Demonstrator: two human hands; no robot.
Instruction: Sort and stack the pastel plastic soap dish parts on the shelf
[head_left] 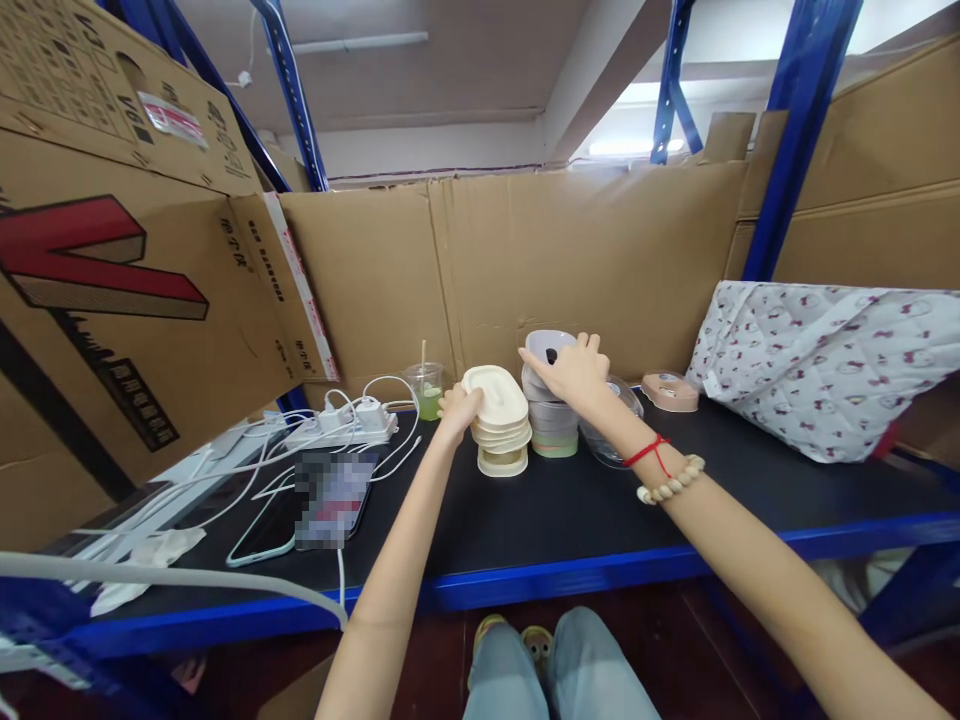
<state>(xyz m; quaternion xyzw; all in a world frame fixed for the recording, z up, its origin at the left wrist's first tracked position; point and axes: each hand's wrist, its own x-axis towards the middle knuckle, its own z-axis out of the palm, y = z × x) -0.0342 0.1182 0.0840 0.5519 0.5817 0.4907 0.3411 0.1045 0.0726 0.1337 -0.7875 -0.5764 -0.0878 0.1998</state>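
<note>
My left hand (459, 408) is closed on the edge of a cream plastic lid (496, 395), its thumb on top and its fingers at the left side. Under that lid are several more cream pieces in a stack (502, 460). My right hand (574, 372) spans a grey plastic bowl (546, 343), the thumb toward its left rim and the fingers at its right. A small dark spot shows inside the bowl. Below it stand more stacked grey bowls (551, 415), with a greenish one (555, 445) near the bottom. The fingers' exact contact with the bowl is partly hidden.
Clear plastic containers (611, 420) stand right of the stacks, near a pinkish-beige box (670, 391) and a patterned quilted bag (817, 370). A cup of green drink (427, 390), a power strip (345, 428) with white cables and a phone (334, 500) lie leftward. Cardboard (600, 250) walls the back.
</note>
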